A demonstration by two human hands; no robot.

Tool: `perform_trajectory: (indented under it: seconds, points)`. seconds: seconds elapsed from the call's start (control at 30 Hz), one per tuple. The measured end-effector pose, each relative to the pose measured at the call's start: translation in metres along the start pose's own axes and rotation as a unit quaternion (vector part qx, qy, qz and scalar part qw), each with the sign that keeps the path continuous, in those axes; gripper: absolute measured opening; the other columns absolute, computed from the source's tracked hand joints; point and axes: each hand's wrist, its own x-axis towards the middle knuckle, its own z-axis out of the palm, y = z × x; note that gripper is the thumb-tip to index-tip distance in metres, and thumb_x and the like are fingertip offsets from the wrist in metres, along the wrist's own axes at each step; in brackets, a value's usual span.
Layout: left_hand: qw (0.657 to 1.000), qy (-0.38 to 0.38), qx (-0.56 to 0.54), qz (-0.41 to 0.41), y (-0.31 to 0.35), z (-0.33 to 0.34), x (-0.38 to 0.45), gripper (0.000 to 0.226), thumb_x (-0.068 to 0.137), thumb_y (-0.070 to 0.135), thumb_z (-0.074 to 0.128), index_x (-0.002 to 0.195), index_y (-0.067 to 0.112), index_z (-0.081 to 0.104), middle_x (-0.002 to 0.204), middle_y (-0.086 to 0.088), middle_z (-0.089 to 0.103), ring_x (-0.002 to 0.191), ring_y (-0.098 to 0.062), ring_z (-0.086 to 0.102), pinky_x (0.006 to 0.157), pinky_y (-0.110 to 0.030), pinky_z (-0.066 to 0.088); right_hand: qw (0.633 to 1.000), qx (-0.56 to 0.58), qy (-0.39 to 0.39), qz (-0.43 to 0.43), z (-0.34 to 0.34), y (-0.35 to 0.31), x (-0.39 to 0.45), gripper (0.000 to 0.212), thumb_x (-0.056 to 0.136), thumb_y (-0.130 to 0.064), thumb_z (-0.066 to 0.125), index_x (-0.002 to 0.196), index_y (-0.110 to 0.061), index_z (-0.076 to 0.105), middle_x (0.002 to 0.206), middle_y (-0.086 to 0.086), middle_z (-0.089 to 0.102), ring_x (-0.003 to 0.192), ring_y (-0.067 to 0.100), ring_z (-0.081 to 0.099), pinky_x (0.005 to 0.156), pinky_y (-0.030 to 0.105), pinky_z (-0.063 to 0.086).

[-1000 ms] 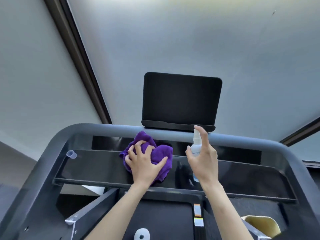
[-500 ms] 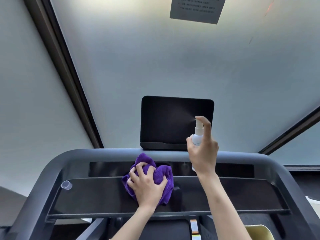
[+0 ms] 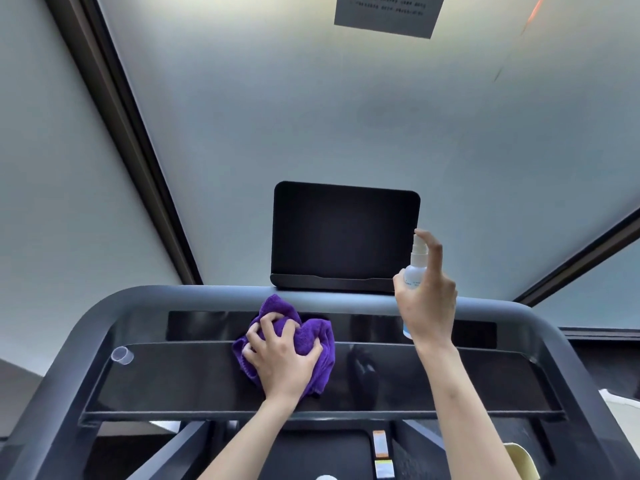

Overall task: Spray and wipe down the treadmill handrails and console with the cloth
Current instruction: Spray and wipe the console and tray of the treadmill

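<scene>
A bunched purple cloth [image 3: 313, 336] lies on the glossy black console shelf [image 3: 173, 379] of the treadmill, and my left hand [image 3: 280, 358] grips it from above. My right hand [image 3: 427, 299] holds a small clear spray bottle [image 3: 415, 268] upright, index finger on its white nozzle, at the right edge of the dark screen [image 3: 344, 233]. The nozzle faces the screen. The grey handrail frame [image 3: 346, 301] curves round the console, running down both sides.
A small clear cap [image 3: 122, 355] sits on the shelf's left end. A paper notice [image 3: 388, 12] hangs on the pale wall above. Dark window frames slant at left and right. A yellowish object [image 3: 519, 459] shows at the bottom right, below the console.
My right hand has lifted the bottle from in front of the console up to the screen's right side. The view tilted upward. My left hand stays on the cloth.
</scene>
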Motion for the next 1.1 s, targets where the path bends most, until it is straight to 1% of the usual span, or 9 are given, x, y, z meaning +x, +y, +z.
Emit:
perform_trajectory:
  seconds: [0.2,0.33,0.4,0.57,0.67,0.73,0.9,1.0,1.1]
  points:
    - [1.0,0.005,-0.001,0.001,-0.001,0.0,-0.001,0.037,0.064,0.052,0.079,0.083,0.023,0.066,0.116,-0.003,0.051,0.11,-0.033,0.042,0.08,-0.052,0.042,1.0,0.008,0.011,-0.002,0.0,0.008,0.001,0.063,0.078,0.002,0.059,0.126,-0.033,0.037,0.049,0.01,0.037,0.044,0.03,0.042,0.05,0.03,0.037]
    - [1.0,0.015,-0.026,0.0,-0.001,-0.001,-0.001,0.034,0.065,0.045,0.082,0.082,0.019,0.066,0.116,-0.003,0.054,0.107,-0.034,0.044,0.078,-0.049,0.043,1.0,-0.009,-0.013,0.027,-0.001,0.015,-0.003,0.065,0.079,0.001,0.057,0.129,-0.033,0.035,0.048,-0.004,0.031,0.044,0.026,0.041,0.052,0.031,0.034]
    - [0.998,0.033,-0.062,-0.009,-0.002,-0.003,0.0,0.033,0.065,0.038,0.085,0.082,0.017,0.066,0.116,-0.002,0.055,0.104,-0.033,0.045,0.077,-0.047,0.043,0.999,-0.005,-0.027,0.026,-0.002,0.017,-0.005,0.065,0.08,0.0,0.058,0.13,-0.034,0.035,0.048,-0.004,0.031,0.043,0.024,0.04,0.049,0.031,0.034]
    - [0.978,0.166,-0.122,0.012,0.015,-0.027,0.041,0.033,0.066,0.03,0.085,0.082,0.01,0.065,0.116,-0.01,0.057,0.1,-0.036,0.047,0.08,-0.047,0.043,0.998,0.005,-0.054,0.026,-0.005,0.022,-0.007,0.068,0.079,0.001,0.06,0.132,-0.035,0.036,0.046,-0.003,0.028,0.041,0.021,0.035,0.044,0.033,0.035]
    - [0.958,0.239,-0.151,0.043,0.042,-0.042,0.101,0.033,0.072,0.036,0.078,0.084,0.008,0.064,0.117,-0.015,0.057,0.1,-0.039,0.049,0.086,-0.046,0.041,0.998,0.011,-0.055,0.029,-0.006,0.024,-0.005,0.068,0.08,0.0,0.061,0.132,-0.036,0.036,0.046,-0.003,0.029,0.041,0.02,0.036,0.043,0.026,0.035]
    - [0.959,0.231,-0.148,0.063,0.064,-0.045,0.138,0.036,0.075,0.04,0.076,0.087,0.009,0.065,0.12,-0.015,0.056,0.104,-0.04,0.05,0.085,-0.047,0.042,0.998,0.019,-0.053,0.027,-0.007,0.025,-0.002,0.068,0.08,0.0,0.061,0.132,-0.036,0.036,0.047,0.002,0.035,0.042,0.021,0.039,0.044,0.027,0.037]
    - [0.977,0.136,-0.058,0.155,0.08,-0.016,0.168,0.037,0.074,0.042,0.078,0.091,0.012,0.067,0.126,-0.012,0.057,0.113,-0.042,0.049,0.087,-0.054,0.041,0.998,0.035,-0.052,0.016,-0.005,0.028,0.006,0.068,0.082,-0.002,0.062,0.133,-0.037,0.035,0.051,0.011,0.044,0.044,0.024,0.045,0.048,0.036,0.044]
    - [0.978,0.137,-0.041,0.153,0.061,-0.008,0.169,0.034,0.073,0.042,0.078,0.091,0.015,0.066,0.126,-0.011,0.056,0.109,-0.041,0.049,0.082,-0.052,0.041,0.998,0.042,-0.048,0.013,-0.004,0.032,0.012,0.068,0.082,-0.002,0.062,0.132,-0.039,0.035,0.05,0.013,0.043,0.044,0.025,0.044,0.048,0.039,0.045]
    - [0.982,0.142,-0.073,0.1,0.046,-0.013,0.162,0.032,0.073,0.033,0.079,0.092,0.013,0.064,0.127,-0.01,0.053,0.103,-0.04,0.046,0.08,-0.052,0.044,0.997,0.055,-0.043,0.014,-0.005,0.035,0.017,0.068,0.083,-0.003,0.06,0.131,-0.042,0.034,0.052,0.015,0.047,0.047,0.029,0.048,0.05,0.041,0.047]
